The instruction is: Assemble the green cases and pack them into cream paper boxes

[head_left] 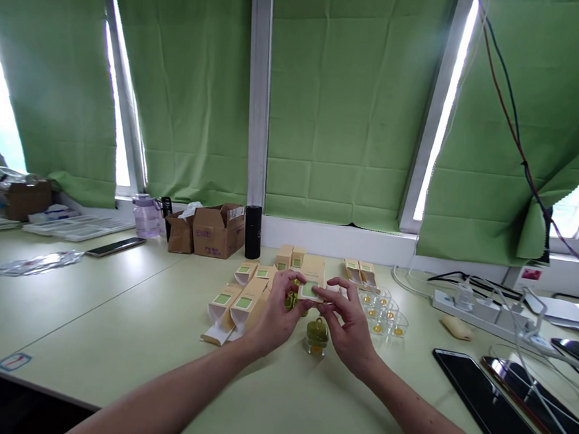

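Between my two hands is a small cream carton point(314, 272) with a green square on its face. My left hand point(282, 310) grips its left side, with thumb and fingers closed on it. On the other side, the fingertips of my right hand point(347, 322) pinch its lower right edge. Just below, on the table, stands a small olive-green lidded glass jar point(317, 336). More olive-green pieces point(291, 301) show partly behind my left fingers. Several similar cartons point(242, 303) lie left of my hands, some with flaps open. Small clear cups point(378, 327) with yellow centres stand to the right.
Two more cartons point(360, 273) lie at the back. Brown cardboard boxes point(218, 231), a black cylinder point(253, 233) and a purple bottle point(146, 216) stand along the wall. At right are a power strip point(492, 316), loose cables and a black tablet point(475, 405).
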`<state>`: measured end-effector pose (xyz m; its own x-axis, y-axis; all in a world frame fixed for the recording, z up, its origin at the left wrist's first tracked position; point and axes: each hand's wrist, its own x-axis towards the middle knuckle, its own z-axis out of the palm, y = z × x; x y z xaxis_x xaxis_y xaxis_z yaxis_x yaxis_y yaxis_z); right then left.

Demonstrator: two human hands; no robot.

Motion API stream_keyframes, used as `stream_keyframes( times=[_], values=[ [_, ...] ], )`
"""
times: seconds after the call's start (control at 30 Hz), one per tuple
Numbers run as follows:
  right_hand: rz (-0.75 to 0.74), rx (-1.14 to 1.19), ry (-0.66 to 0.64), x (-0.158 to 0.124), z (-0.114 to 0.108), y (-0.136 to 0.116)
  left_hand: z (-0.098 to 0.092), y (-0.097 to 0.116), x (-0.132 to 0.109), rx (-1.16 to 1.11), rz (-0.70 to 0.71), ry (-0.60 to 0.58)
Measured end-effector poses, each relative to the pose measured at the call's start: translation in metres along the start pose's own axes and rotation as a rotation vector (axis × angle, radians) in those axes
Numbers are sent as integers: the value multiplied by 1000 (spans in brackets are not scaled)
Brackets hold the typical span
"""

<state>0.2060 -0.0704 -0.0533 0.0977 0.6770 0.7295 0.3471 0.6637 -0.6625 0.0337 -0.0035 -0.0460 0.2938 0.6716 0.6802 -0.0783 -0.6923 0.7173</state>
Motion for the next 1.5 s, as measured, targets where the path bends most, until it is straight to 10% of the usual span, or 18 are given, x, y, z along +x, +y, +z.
stream_keyframes(
  times=[0.5, 1.23, 1.5],
  values=[
    [75, -1, -47, 1, -2, 2, -8, 14, -1, 240, 178, -26],
    [-340, -176, -214, -4, -5, -16, -12, -3, 6, 6, -42, 94],
    [-201, -503, -341, 6, -18, -12, -19, 3, 11, -34, -207, 118]
  ],
)
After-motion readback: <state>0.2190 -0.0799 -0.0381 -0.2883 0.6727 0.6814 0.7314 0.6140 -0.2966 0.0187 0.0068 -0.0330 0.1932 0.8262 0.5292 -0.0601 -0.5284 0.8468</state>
